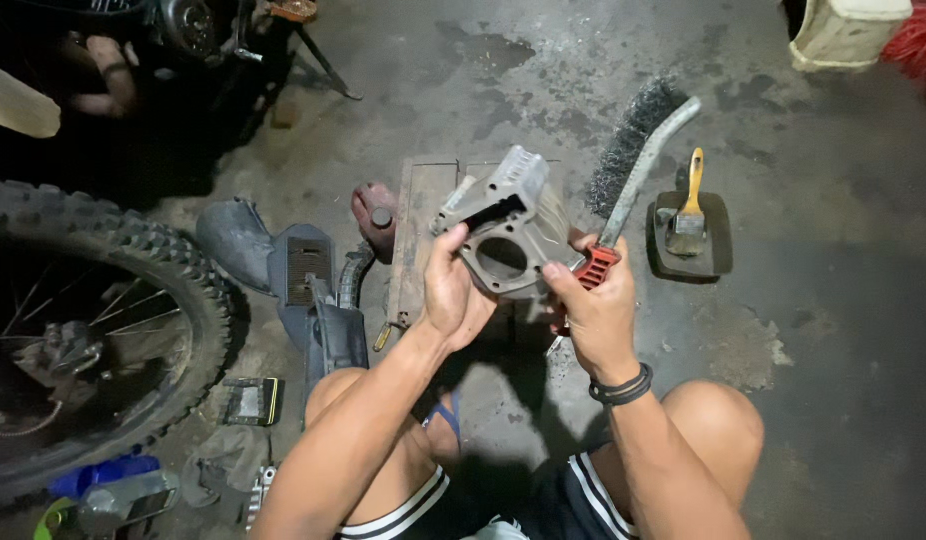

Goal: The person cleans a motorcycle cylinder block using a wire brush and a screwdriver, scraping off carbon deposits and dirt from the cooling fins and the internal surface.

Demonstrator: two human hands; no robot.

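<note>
Left hand grips engine cylinder, bore facing camera; right hand clutches wire brush, bristles up-right.

On the concrete floor by the knobbly tyre, a small flat black box with a yellow edge lay near the person's knee, and a blue plastic container lay further toward the lower left corner.
</note>
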